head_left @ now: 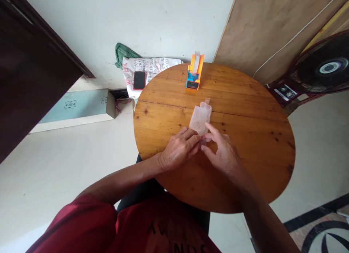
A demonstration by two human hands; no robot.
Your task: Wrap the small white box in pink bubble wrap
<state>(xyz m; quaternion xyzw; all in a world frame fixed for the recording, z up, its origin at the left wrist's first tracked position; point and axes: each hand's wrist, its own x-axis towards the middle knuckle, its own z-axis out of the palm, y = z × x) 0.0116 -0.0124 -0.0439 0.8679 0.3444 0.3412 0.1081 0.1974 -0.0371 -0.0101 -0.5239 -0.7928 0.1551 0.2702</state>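
Observation:
A small clear plastic pouch (201, 117) lies flat on the round wooden table (245, 114), with a strip of tape at its far end. My left hand (178, 150) and my right hand (222, 153) meet at the pouch's near edge. Fingertips of both hands pinch that edge, and my right forefinger rests on top of the pouch. An orange and blue tape dispenser (194, 73) stands upright at the far side of the table, beyond the pouch.
A printed white sack (148, 69) with a dark phone (139, 80) on it and a green bag (122, 53) lie on the floor by the wall, left of the table. A fan (324, 65) stands at the right.

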